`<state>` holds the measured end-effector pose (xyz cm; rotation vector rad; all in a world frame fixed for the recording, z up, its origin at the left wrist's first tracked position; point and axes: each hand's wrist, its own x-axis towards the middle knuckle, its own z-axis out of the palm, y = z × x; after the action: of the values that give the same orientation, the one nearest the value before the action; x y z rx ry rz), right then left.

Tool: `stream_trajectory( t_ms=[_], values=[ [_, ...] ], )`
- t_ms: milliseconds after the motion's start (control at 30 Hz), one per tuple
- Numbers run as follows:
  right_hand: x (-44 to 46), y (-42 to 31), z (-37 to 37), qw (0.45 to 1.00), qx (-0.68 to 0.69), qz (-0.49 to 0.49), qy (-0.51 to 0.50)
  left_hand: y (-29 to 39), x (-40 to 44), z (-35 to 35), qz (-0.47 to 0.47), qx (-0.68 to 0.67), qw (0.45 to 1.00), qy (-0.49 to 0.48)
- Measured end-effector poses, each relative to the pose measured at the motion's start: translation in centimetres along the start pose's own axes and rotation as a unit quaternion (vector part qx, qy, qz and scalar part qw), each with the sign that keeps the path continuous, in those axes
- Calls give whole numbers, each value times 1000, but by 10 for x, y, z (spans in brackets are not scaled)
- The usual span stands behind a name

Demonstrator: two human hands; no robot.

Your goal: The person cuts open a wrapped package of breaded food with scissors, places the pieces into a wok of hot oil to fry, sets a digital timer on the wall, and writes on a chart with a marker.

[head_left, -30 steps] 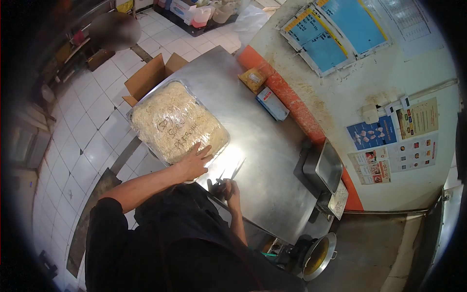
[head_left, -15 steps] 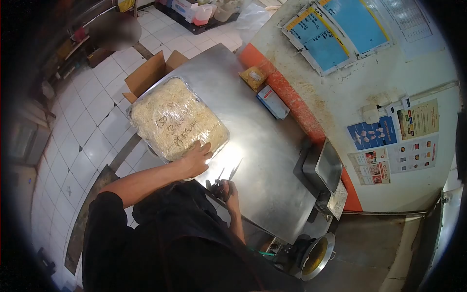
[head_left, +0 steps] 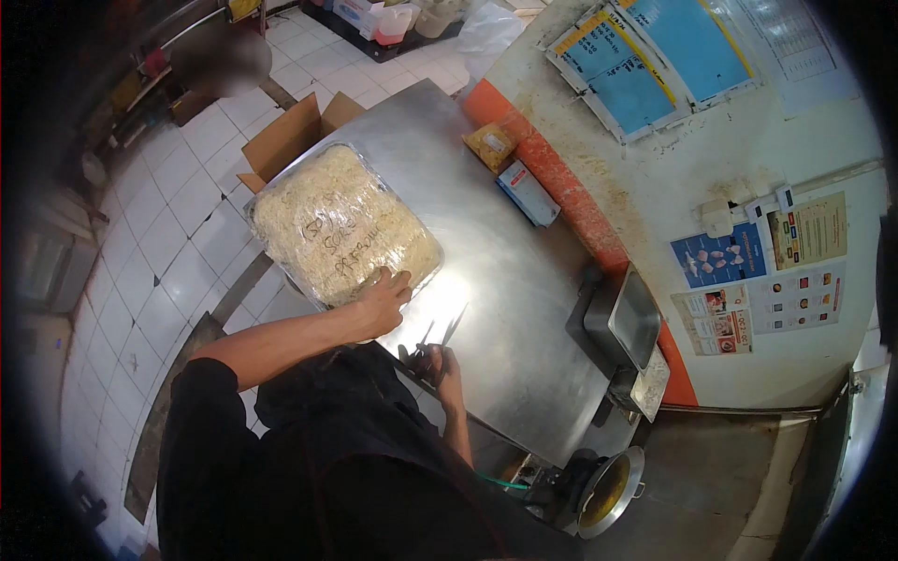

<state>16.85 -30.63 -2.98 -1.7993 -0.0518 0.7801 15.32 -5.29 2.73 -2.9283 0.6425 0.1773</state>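
Observation:
A tray [head_left: 436, 265] heaped with pale crumb-like food [head_left: 369, 201] lies on the steel table, covered in clear plastic wrap with dark handwriting on it. My left hand [head_left: 382, 304] rests on the wrap at the tray's near corner, fingers bent and slightly apart; its thumb side is hard to make out. Close by, at the table's front edge, my right hand [head_left: 448, 374] grips black-handled scissors [head_left: 449, 327]. Their metal blades are spread and point away from me over the tabletop, apart from the tray.
Beyond the tray sits an open cardboard box [head_left: 281, 140]. Along the wall side of the steel table [head_left: 514, 327] are a yellowish packet [head_left: 490, 146], a blue-and-white box [head_left: 528, 193] and a deep metal pan [head_left: 625, 320]. A wok [head_left: 613, 491] stands at lower right.
The view has shifted very slightly. Both hands, the scissors and the tray keep nearly the same places.

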Motion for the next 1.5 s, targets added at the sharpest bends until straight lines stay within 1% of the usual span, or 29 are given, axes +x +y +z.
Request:
stream_trajectory(
  t_ms=[133,233,300,367,400,433,500,633,700,867,933,1000,1033,1100,1233,1300,1433,1500],
  values=[
    [-2,3,-1,1000,15,-11,7,-1,-2,-12,9,22,1000,-20],
    [-4,2,-5,1000,0,-10,5,-1,-5,-16,13,-10,999,-39],
    [-3,11,-8,1000,-14,-3,-1,-2,-4,-8,58,-12,998,-12],
    [1,26,-10,1000,3,-18,5,-4,-3,-5,74,-22,997,-9],
    [-3,18,-9,999,5,-35,2,-5,-3,-3,89,-29,996,-4],
    [-5,15,-7,1000,7,-31,2,-6,-4,0,91,-31,995,-8],
    [-7,12,-5,998,23,-61,9,-8,-5,4,111,-62,989,72],
    [-11,10,-8,999,12,-41,12,-12,-5,5,135,-56,987,59],
    [-12,13,-9,999,35,-32,10,-14,-5,8,160,-28,984,77],
    [-19,6,-9,999,-20,-20,32,-20,-7,2,190,-35,977,88],
    [-18,11,-11,999,-16,-6,29,-22,-6,-1,200,-36,974,95],
    [-20,13,-11,1000,-13,9,25,-21,-4,-3,206,-8,976,64],
    [-21,13,-10,999,-13,6,28,-19,-1,-5,206,-9,976,64],
    [-22,12,-9,999,-13,5,32,-16,4,-7,198,17,980,-6],
    [-24,14,-10,998,-45,4,37,-16,5,-8,207,34,978,-1],
    [-26,16,-10,998,-51,9,38,-16,5,-11,216,58,975,-21],
    [-29,18,-10,997,-55,17,43,-15,3,-17,210,50,976,-22],
    [-31,18,-10,997,-61,20,45,-16,1,-25,212,44,975,-49]
  ],
)
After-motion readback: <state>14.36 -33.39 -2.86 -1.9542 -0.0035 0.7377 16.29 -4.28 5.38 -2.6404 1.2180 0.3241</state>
